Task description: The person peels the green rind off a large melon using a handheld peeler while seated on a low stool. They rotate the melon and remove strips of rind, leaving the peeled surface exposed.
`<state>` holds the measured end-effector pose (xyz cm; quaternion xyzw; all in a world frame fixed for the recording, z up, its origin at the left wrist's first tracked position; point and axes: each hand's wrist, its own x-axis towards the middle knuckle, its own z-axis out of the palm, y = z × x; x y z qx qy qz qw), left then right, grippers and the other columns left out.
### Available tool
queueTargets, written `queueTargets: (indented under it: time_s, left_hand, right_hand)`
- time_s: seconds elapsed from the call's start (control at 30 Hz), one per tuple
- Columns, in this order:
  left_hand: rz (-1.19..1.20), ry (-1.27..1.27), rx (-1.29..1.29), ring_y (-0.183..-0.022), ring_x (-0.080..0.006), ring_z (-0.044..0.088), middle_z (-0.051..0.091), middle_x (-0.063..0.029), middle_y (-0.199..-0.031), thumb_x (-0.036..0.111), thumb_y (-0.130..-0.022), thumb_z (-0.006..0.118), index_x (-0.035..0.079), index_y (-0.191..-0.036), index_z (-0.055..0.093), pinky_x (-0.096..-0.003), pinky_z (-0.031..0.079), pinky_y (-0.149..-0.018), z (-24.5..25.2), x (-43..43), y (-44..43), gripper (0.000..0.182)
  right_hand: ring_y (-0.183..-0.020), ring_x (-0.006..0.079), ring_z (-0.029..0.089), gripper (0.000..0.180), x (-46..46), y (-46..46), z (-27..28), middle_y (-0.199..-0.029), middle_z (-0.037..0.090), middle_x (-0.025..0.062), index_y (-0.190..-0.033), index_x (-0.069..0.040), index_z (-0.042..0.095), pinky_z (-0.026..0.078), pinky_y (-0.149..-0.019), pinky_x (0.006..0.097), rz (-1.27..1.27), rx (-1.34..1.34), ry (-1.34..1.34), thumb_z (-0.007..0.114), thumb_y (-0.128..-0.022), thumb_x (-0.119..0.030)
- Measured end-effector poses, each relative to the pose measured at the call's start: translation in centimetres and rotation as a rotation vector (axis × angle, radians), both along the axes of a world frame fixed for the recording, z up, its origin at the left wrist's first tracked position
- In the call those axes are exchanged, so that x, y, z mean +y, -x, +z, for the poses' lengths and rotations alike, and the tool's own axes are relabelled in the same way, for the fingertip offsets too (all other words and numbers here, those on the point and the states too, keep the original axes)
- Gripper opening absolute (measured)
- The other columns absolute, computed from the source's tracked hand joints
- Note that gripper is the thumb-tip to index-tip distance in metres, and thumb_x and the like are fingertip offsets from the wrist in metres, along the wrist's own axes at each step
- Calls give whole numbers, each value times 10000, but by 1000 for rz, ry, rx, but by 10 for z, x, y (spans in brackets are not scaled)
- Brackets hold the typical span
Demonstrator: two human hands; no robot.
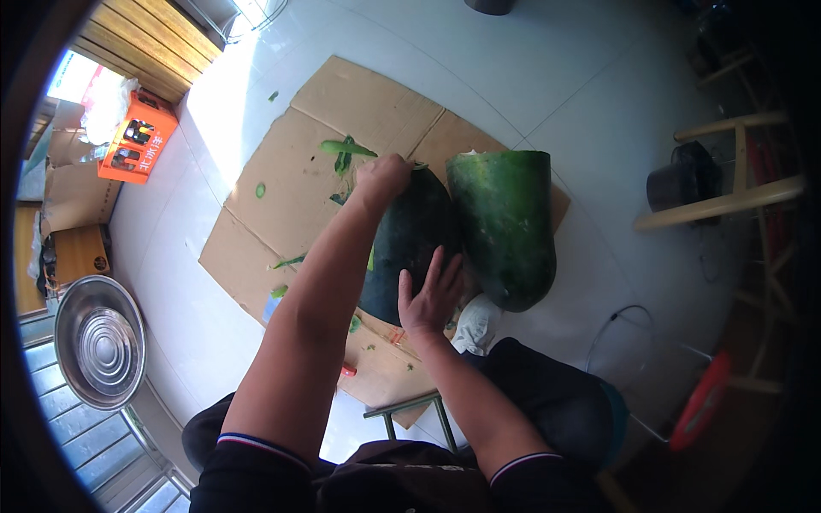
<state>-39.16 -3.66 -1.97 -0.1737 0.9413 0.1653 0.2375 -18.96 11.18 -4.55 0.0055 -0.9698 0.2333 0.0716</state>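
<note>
Two large dark green winter melon pieces lie side by side on flattened cardboard. My left hand bends over the far end of the left melon piece; whether something is in its fingers is hidden. My right hand rests on the near part of that same piece with its fingers spread. The right melon piece has a cut far end and a rounded near end. Green peel strips lie beyond my left hand, with more scraps around. A red object shows partly beside my left forearm.
A metal basin stands at the left, and an orange bottle crate at the upper left. White cloth lies by the right melon piece. A green metal stool frame is below me; wooden chair parts stand at the right.
</note>
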Motion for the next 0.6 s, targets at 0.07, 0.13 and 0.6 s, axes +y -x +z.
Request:
queueTargets:
  time_s: [0.07,0.13,0.6]
  left_hand:
    - [-23,13,-21,-1086,-309,626,672,-112,-1138,478,-970,402,140,-1089,691,-436,491,-881,10,0,-2,460]
    - [-31,10,-29,-1084,-314,626,672,-119,-1136,474,-972,402,141,-1108,679,-439,490,-879,18,2,-8,454]
    - [38,14,167,-927,-358,669,694,-185,-950,440,-997,364,132,-1333,487,-487,498,-762,48,22,-108,472]
  right_hand:
    - [-1233,499,397,736,0,0,-1,-1427,334,325,-1459,-108,342,347,-1023,579,-2,-5,6,553,-881,-512]
    - [-1233,500,400,734,-3,-1,0,-1427,334,326,-1458,-115,347,345,-1027,575,-14,-15,8,556,-880,-516]
    - [-1231,479,438,628,8,16,-15,-1431,370,300,-1452,-125,369,358,-1007,566,-79,-21,24,469,-941,-476]
